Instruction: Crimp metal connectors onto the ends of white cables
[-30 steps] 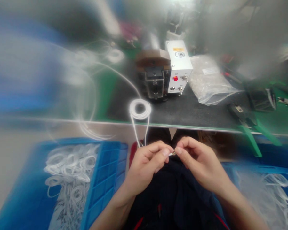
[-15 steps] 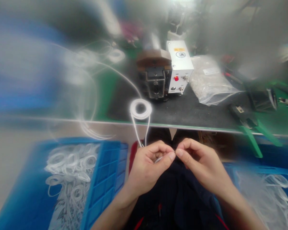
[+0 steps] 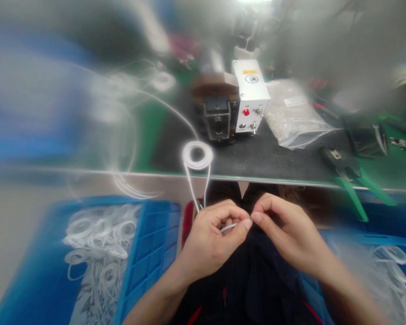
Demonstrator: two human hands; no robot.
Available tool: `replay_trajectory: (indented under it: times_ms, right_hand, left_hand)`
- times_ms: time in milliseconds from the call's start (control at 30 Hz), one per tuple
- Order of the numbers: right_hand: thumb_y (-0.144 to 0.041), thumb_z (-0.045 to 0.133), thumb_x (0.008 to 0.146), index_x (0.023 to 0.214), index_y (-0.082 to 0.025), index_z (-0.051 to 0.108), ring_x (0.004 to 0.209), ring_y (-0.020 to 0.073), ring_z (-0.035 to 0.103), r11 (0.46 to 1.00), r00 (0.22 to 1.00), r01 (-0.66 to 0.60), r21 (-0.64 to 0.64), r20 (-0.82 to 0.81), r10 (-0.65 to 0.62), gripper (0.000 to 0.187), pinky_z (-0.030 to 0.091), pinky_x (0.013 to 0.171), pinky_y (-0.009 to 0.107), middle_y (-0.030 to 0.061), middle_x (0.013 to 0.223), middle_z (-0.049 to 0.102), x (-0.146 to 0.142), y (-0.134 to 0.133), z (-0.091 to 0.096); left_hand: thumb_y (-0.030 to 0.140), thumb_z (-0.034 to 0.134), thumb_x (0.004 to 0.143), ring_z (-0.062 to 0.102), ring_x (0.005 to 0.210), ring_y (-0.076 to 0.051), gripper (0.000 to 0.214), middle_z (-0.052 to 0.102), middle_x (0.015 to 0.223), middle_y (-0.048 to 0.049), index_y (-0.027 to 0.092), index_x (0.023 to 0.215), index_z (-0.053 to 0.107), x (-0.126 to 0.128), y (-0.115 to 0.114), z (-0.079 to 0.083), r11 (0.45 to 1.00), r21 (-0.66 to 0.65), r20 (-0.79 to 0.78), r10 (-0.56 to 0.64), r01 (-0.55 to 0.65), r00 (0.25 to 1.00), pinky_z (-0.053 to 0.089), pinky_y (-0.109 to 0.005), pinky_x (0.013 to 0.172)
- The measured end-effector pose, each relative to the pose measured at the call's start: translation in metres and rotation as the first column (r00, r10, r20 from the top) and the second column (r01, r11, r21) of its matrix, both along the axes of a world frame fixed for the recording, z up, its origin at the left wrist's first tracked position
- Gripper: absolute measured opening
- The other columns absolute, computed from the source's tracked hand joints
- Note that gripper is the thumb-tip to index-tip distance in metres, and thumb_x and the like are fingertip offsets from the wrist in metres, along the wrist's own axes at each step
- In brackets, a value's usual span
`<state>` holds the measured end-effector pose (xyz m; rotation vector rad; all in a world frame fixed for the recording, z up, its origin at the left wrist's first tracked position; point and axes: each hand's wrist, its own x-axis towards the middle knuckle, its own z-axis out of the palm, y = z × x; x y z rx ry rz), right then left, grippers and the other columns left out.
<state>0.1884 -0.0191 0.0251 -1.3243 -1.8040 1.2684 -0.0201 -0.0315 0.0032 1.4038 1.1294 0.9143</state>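
My left hand (image 3: pixel 211 237) and my right hand (image 3: pixel 286 234) meet over my lap, just below the bench edge. Both pinch the free end of a thin white wire (image 3: pixel 228 227). The wire runs up from my left hand to a small white coil (image 3: pixel 197 155) lying at the bench's front edge. What my right fingertips hold at the wire's tip is too small to make out.
A white control box (image 3: pixel 252 95) with a red light and a dark press head (image 3: pixel 216 113) stand on the black mat. A clear bag (image 3: pixel 294 115) and green-handled pliers (image 3: pixel 350 180) lie to the right. Blue crates (image 3: pixel 149 253) of white wire coils flank my lap.
Both hands have shifted slightly down and right, staying pinched together. More white wire shows between my left fingers.
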Motion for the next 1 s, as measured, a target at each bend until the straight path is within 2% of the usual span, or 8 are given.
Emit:
replay_trajectory:
  times_ms: [67,200,433,633,833,1000]
  right_hand:
    - [-0.028,0.064,0.110,0.092,-0.024,0.066,0.071,0.0140,0.057,0.999,1.000,-0.014,-0.045,-0.020,0.013,0.018,0.044,0.066,0.026,-0.0035,0.080,0.063,0.002,0.003,0.002]
    - [-0.032,0.062,0.112,0.095,-0.024,0.066,0.066,0.0128,0.054,0.991,0.999,-0.021,-0.132,-0.038,0.016,0.020,0.042,0.061,0.025,-0.0047,0.077,0.060,0.004,0.001,0.005]
    - [-0.034,0.063,0.112,0.091,-0.022,0.066,0.067,0.0116,0.052,0.979,0.995,-0.078,-0.188,-0.076,0.065,0.024,0.041,0.061,0.024,-0.0048,0.076,0.058,0.014,0.009,0.007]
    - [-0.037,0.067,0.109,0.100,-0.022,0.070,0.068,0.0120,0.054,0.966,0.973,-0.023,-0.259,-0.228,-0.038,0.019,0.043,0.061,0.023,-0.0040,0.078,0.059,0.016,0.012,0.009]
    - [-0.031,0.069,0.108,0.093,-0.024,0.069,0.069,0.0129,0.056,0.990,0.981,0.137,-0.025,-0.134,-0.140,0.017,0.045,0.064,0.025,-0.0040,0.079,0.062,0.014,0.012,0.006]
    - [-0.023,0.067,0.107,0.093,-0.024,0.069,0.073,0.0146,0.060,0.969,0.984,0.134,0.210,0.090,-0.155,0.014,0.044,0.068,0.027,-0.0024,0.083,0.068,0.022,0.021,0.003]
  left_hand:
    - [0.018,0.070,0.102,0.056,0.070,-0.009,0.015,0.064,0.080,0.0028,0.018,0.087,0.073,-0.001,0.004,0.003,0.999,-0.007,0.024,-0.043,0.043,0.999,0.042,-0.022,0.065]
    - [0.019,0.070,0.103,0.058,0.072,-0.010,0.014,0.064,0.082,0.0020,0.018,0.089,0.074,-0.001,0.006,0.004,1.000,-0.009,0.044,-0.023,0.023,0.999,0.043,-0.023,0.067]
    - [0.021,0.070,0.103,0.054,0.071,-0.010,0.016,0.063,0.080,0.0019,0.016,0.089,0.075,0.002,0.012,0.004,0.995,-0.049,0.078,-0.078,0.082,0.994,0.041,-0.023,0.066]
    - [0.023,0.071,0.103,0.057,0.072,-0.010,0.015,0.067,0.082,0.0008,0.015,0.090,0.075,0.008,0.022,0.009,0.992,-0.105,0.177,-0.053,0.072,0.983,0.043,-0.022,0.068]
    - [0.024,0.072,0.102,0.058,0.072,-0.010,0.015,0.067,0.081,0.0006,0.015,0.090,0.073,0.018,0.031,0.013,0.995,-0.081,0.200,-0.040,0.057,0.979,0.045,-0.022,0.067]
    - [0.021,0.071,0.100,0.060,0.073,-0.011,0.014,0.067,0.081,0.0005,0.016,0.088,0.074,0.026,0.045,0.015,0.998,0.045,0.018,-0.055,0.054,0.998,0.044,-0.022,0.065]
